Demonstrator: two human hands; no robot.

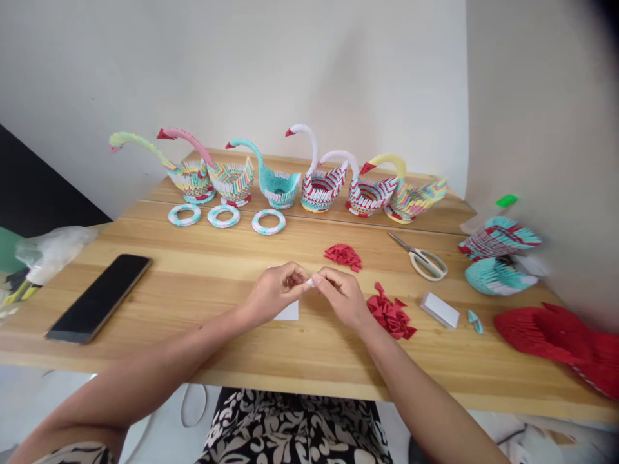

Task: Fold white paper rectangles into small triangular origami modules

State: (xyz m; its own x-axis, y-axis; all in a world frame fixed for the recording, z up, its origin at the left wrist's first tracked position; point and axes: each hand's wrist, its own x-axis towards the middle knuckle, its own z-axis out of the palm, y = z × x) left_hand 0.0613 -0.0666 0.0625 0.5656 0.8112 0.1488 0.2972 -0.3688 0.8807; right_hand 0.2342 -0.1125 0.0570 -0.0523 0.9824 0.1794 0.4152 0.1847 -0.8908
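Note:
My left hand and my right hand meet above the middle of the table, fingertips pinched together on a small white piece of paper. Its exact shape is mostly covered by the fingers. Under my left hand lies a white paper sheet, partly hidden. Just right of my right hand is a pile of folded red paper pieces. A second, smaller pile of red pieces sits a little farther back.
Several paper swans stand along the back, with white-and-teal rings before them. Scissors, a white block and a red folded-paper model lie to the right. A phone rests at left on the wooden table.

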